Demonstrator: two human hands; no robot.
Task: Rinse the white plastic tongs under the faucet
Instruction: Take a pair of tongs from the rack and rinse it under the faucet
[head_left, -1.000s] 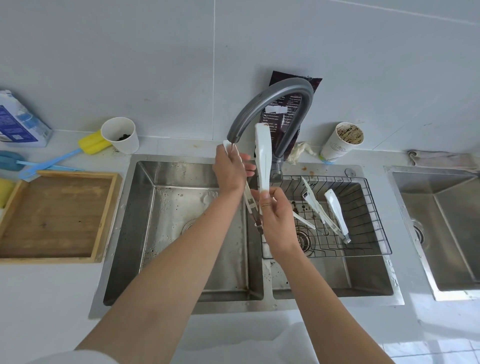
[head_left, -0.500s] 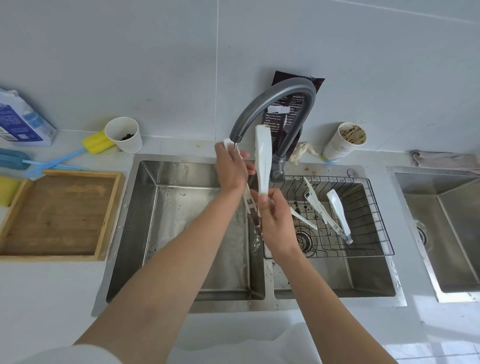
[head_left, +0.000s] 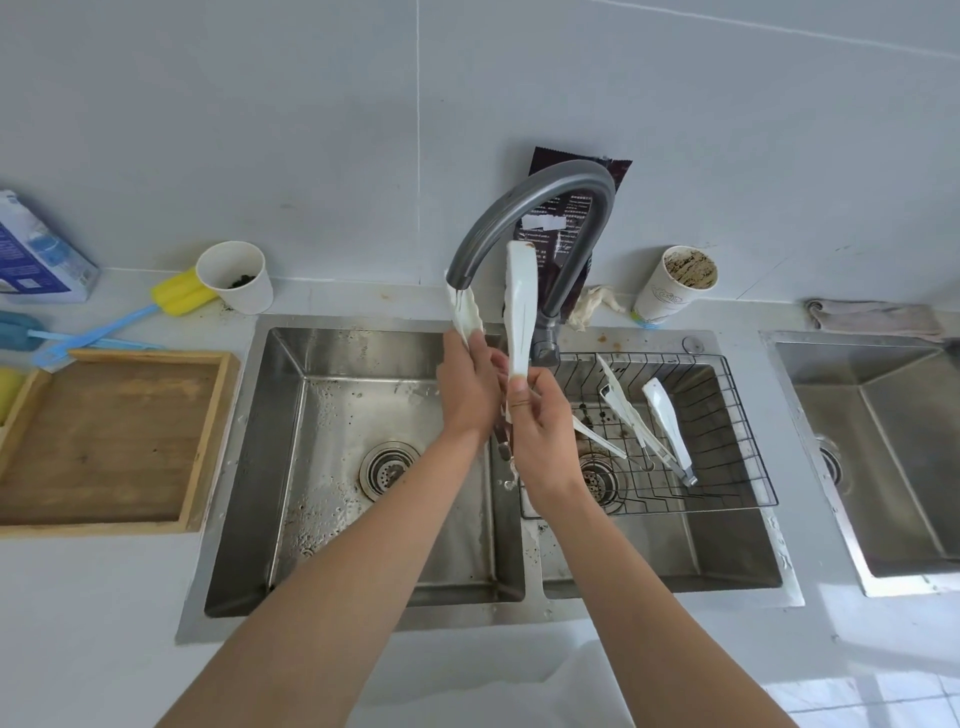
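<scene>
The left hand (head_left: 470, 389) curls round one arm of the white plastic tongs (head_left: 519, 306), holding its scalloped tip just under the spout of the faucet (head_left: 535, 200), apparently to catch the stream. The right hand (head_left: 545, 441) pinches the other arm and holds it apart, probably to expose the inner faces, above the sink (head_left: 291, 415).

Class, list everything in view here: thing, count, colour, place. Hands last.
white plastic tongs: one, white, under the faucet, in both hands
faucet: one, grey, behind the sink
double sink: one, steel, centre
wire rack: one, black, right basin
spare utensils: several, white, in the rack
paper cups: two, white, back counter
wooden tray: one, brown, left counter
brush: one, yellow and blue, left counter
left hand: grips one tong arm
right hand: pinches the other arm
</scene>
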